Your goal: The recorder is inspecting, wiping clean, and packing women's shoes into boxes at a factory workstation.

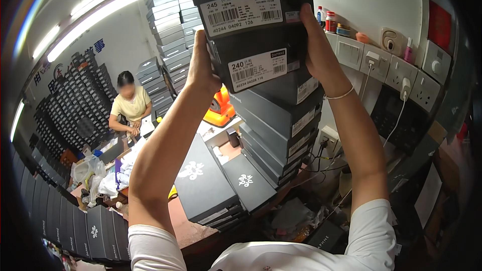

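Note:
Both my arms are raised, with a hand on either side of two dark grey shoe boxes, one on top of the other. The upper shoe box (251,0) and the lower shoe box (261,65) have white printed labels on their near ends. My left hand (204,70) presses the left side, thumb up along the boxes. My right hand (319,47) presses the right side, its fingers mostly hidden behind. Below and behind them rises a tall stack of similar shoe boxes (286,125); I cannot tell whether the held pair touches it.
Two shorter box piles, one large-lidded (203,180), one narrower (246,178), stand on the table. An orange device (221,110) sits behind. A co-worker (130,103) works at the left. Sockets with cables (401,78) line the right wall; a row of boxes (75,236) fills the lower left.

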